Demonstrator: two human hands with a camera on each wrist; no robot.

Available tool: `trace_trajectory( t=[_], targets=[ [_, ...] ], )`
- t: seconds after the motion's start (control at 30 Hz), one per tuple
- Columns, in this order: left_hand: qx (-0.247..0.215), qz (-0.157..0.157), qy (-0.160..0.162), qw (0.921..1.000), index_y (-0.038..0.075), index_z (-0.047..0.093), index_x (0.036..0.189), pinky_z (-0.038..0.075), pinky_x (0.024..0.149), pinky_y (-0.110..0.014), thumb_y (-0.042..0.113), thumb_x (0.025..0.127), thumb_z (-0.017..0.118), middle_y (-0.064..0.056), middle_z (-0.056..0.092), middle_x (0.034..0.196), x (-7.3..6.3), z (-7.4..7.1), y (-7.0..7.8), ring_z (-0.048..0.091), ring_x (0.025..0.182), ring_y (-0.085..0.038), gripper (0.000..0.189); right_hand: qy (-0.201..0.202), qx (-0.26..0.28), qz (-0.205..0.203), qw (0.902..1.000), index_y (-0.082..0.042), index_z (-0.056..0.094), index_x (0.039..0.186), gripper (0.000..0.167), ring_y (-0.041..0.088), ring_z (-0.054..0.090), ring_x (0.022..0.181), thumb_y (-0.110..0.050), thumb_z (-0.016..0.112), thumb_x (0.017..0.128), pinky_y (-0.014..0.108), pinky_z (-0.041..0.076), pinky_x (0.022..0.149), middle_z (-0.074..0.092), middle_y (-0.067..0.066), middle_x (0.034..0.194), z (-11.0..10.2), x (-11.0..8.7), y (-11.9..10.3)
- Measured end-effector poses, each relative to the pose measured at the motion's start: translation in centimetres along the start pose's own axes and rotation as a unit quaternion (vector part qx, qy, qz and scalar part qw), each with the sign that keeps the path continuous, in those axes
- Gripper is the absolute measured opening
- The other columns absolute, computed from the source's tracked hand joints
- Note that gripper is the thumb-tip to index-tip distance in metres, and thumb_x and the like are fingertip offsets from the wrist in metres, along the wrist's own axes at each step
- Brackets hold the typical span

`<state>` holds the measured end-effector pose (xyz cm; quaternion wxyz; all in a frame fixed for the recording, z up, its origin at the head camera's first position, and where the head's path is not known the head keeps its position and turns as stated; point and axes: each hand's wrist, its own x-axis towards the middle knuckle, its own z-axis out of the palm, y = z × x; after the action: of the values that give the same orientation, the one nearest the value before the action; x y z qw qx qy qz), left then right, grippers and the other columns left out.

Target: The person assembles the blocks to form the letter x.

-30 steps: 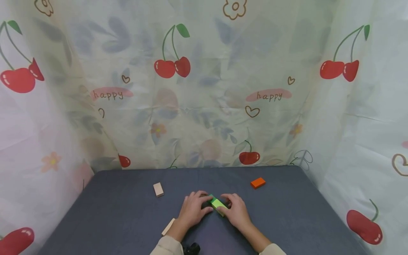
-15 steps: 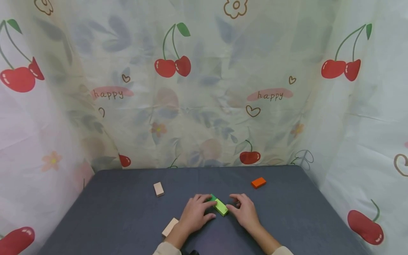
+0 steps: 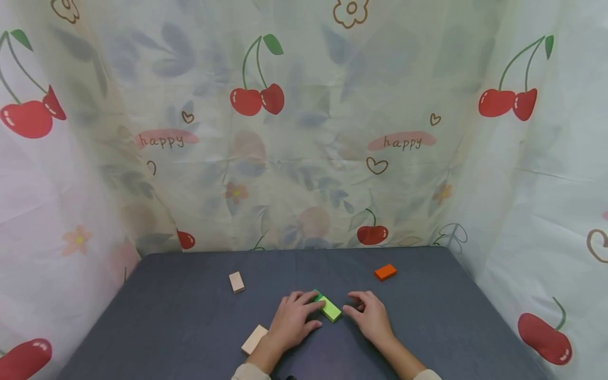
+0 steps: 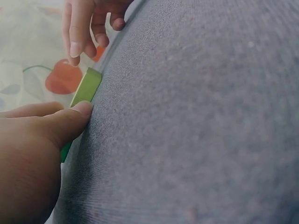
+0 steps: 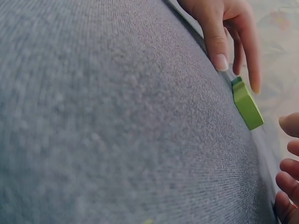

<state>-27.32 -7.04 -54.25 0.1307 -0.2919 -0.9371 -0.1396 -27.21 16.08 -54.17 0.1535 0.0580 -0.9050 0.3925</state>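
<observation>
A light green block (image 3: 331, 310) lies flat on the table, end to end with a darker green block (image 3: 317, 295). Over the pair is my left hand (image 3: 295, 319), its fingertips at the blocks' left side and top; its thumb stands apart from them in the head view. Those fingers partly hide the darker block. To the right, my right hand (image 3: 372, 317) holds nothing, with loosely bent fingers, a small gap from the light green block's near end. In the right wrist view, the light green block (image 5: 248, 108) sits between the two hands.
A pale wooden block (image 3: 254, 339) lies beside the left wrist, partly covered by it. Farther back are another pale block (image 3: 236, 282) at left and an orange block (image 3: 385, 272) at right. A printed curtain (image 3: 304, 184) encloses the dark table (image 3: 190, 316) at the back and sides.
My right hand has let go of the light green block and drawn away to the right. My left hand has shifted slightly right, uncovering more of the near pale block.
</observation>
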Motion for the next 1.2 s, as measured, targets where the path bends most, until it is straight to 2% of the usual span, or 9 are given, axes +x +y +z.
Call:
trace_trajectory(
  t=[0.57,0.9,1.2],
  targets=[
    [0.005,0.008,-0.016,0.9998,0.034,0.058,0.136,0.042,0.092,-0.046,0.045,0.091,0.065,0.007,0.049,0.143,0.0,-0.2,0.3,0.048,0.122,-0.021,0.047,-0.016,-0.009,-0.005,0.9998,-0.012,0.073,0.103,0.029,0.009,0.052,0.072,-0.020,0.083,0.077,0.030,0.045,0.067,0.058,-0.003,0.086,-0.2,-0.1,0.4],
    [-0.005,0.006,-0.013,0.9999,0.034,0.059,0.136,0.042,0.091,-0.046,0.044,0.091,0.066,0.008,0.050,0.142,0.0,-0.2,0.2,0.050,0.120,-0.020,0.047,-0.041,0.007,0.000,0.9992,-0.011,0.073,0.100,0.024,0.010,0.048,0.068,-0.019,0.081,0.080,0.027,0.042,0.062,0.056,-0.002,0.083,-0.6,0.5,0.3],
    [-0.003,0.005,-0.009,0.9999,0.033,0.060,0.135,0.043,0.090,-0.044,0.042,0.090,0.067,0.007,0.051,0.142,-0.1,-0.3,0.5,0.051,0.119,-0.020,0.046,-0.046,0.016,0.000,0.9988,-0.010,0.073,0.099,0.021,0.011,0.049,0.067,-0.017,0.080,0.080,0.028,0.042,0.061,0.056,-0.002,0.080,-0.9,1.3,0.4]
  ],
)
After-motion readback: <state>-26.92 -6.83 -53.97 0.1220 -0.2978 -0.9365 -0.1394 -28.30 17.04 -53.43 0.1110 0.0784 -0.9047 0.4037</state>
